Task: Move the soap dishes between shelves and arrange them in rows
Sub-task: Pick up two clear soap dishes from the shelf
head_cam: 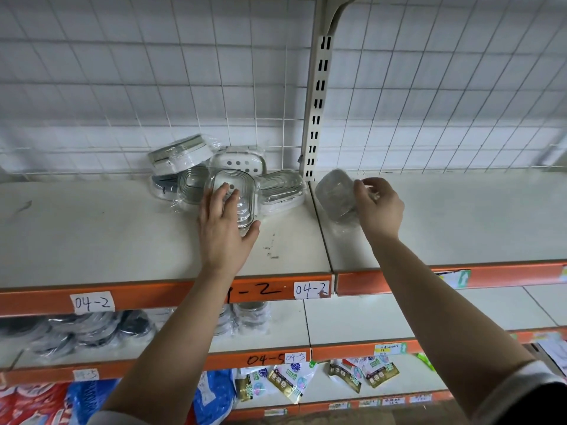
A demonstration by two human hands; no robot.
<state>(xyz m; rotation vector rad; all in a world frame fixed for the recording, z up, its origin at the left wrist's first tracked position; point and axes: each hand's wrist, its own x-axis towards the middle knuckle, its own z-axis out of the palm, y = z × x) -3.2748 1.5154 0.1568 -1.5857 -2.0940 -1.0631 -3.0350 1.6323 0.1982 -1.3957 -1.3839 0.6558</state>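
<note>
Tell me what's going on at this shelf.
A person is sorting plastic-wrapped soap dishes on the shelf marked 04-2. The left hand lies flat on a clear soap dish at the front of a jumbled pile. The right hand holds another wrapped soap dish at the neighbouring shelf section. No row is formed here yet; more wrapped dishes sit on the shelf below.

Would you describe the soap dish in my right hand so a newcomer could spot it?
Find the orange-edged upper shelf, then its slotted upright post. Just right of it, the right hand grips one wrapped soap dish, alone, apart from the pile.
</note>
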